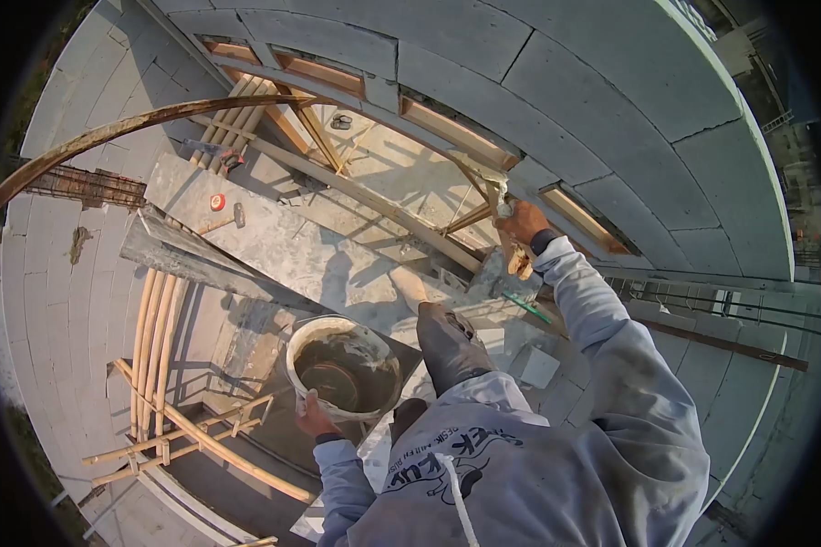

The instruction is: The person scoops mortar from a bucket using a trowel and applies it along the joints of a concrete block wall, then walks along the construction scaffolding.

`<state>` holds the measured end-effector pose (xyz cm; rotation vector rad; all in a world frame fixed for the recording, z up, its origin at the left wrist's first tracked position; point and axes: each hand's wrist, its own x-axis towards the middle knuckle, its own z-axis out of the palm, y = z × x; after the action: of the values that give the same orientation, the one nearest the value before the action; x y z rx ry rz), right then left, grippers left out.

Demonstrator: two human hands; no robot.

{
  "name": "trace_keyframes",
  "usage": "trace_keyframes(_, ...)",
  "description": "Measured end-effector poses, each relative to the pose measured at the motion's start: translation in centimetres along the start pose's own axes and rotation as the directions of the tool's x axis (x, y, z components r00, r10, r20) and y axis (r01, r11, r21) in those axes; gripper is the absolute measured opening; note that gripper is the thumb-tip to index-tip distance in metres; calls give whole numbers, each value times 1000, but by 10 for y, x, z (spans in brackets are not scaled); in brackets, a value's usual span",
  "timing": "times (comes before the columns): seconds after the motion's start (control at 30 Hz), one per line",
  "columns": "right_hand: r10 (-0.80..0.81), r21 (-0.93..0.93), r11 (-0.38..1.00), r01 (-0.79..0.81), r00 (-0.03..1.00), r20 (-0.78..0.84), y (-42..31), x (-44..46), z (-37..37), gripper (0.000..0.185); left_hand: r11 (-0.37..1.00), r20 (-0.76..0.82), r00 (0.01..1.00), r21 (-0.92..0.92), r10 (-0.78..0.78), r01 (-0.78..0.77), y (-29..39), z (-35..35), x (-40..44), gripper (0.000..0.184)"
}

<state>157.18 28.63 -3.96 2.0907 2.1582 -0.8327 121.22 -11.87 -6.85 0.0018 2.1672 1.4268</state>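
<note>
My left hand [315,415] grips the near rim of a round pale bucket [395,387], which has grey mortar [342,365] smeared inside and at its bottom. Raised at the right, beside the grey block wall [556,100], my right hand [523,222] is closed around a tool [497,191] whose upper end is coated with pale mortar. The tool's exact shape is hard to make out. Just below that hand is a ragged yellowish-brown piece [520,264].
A hammer [238,216] and a red round item [217,201] lie on a dusty platform [283,246]. Wooden poles [155,356] stand at lower left. A rusty curved bar [109,132] crosses the upper left. A green tool [526,307] lies near my right arm.
</note>
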Motion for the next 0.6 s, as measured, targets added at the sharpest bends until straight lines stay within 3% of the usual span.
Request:
trace_keyframes(0.13, -13, -58, 998, 17, 997, 72, -14, 90, 23, 48, 993, 42, 999, 120, 9, -14, 43, 48, 12, 29)
trace_keyframes(0.27, 107, 32, 992, -119, 958, 265, -25, 176, 41, 45, 970, 78, 996, 235, 37, -54, 78, 73, 17, 30)
trace_keyframes(0.3, 40, -47, 998, -29, 964, 262, -31, 193, 40, 44, 970, 84, 996, 236, 32, -51, 82, 78, 22, 30)
trace_keyframes(0.4, 67, 38, 995, -89, 919, 388, -56, 225, 21, 40, 966, 90, 996, 258, 4, -27, 91, 87, 27, 30)
trace_keyframes(0.43, 119, 122, 976, -183, 907, 404, -54, 237, 27, 40, 960, 84, 996, 278, -10, -14, 96, 91, 28, 28)
trace_keyframes(0.53, 186, 115, 960, -257, 887, 424, -65, 259, 16, 39, 905, 79, 997, 424, 14, -46, 93, 91, 36, 27)
trace_keyframes(0.57, 121, 50, 987, -153, 907, 403, -55, 276, 23, 37, 874, 83, 996, 482, 30, -67, 89, 91, 39, 28)
trace_keyframes(0.6, 121, 57, 986, -156, 909, 398, -54, 283, 15, 36, 875, 80, 997, 483, -5, -34, 93, 96, 40, 30)
